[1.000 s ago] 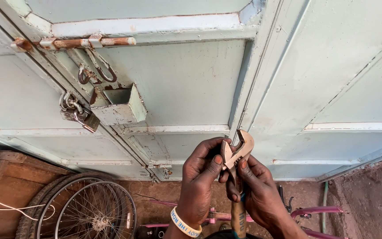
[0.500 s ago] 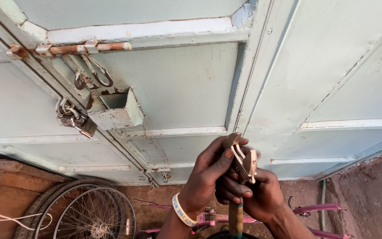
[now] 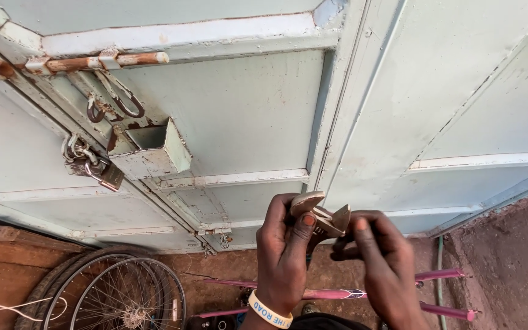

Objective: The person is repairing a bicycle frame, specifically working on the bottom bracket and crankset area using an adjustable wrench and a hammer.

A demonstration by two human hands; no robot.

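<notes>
Both hands hold one wrench (image 3: 319, 217) before the pale door (image 3: 245, 116): the left hand (image 3: 283, 250) grips its head, the right hand (image 3: 383, 263) pinches it from the side. Free room lies above. One padlock (image 3: 102, 173) and one wheel (image 3: 117, 293) are well apart, at left.

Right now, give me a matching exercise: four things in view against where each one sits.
Things:
1. adjustable wrench
2. padlock
3. bicycle wheel
4. yellow wristband

Places:
A. on the ground at lower left, below the metal door
B. hanging from the door's latch at the left
C. around the left hand's wrist
D. held up between the left hand and the right hand

Pairs: 1-D, 2-B, 3-A, 4-C
</notes>
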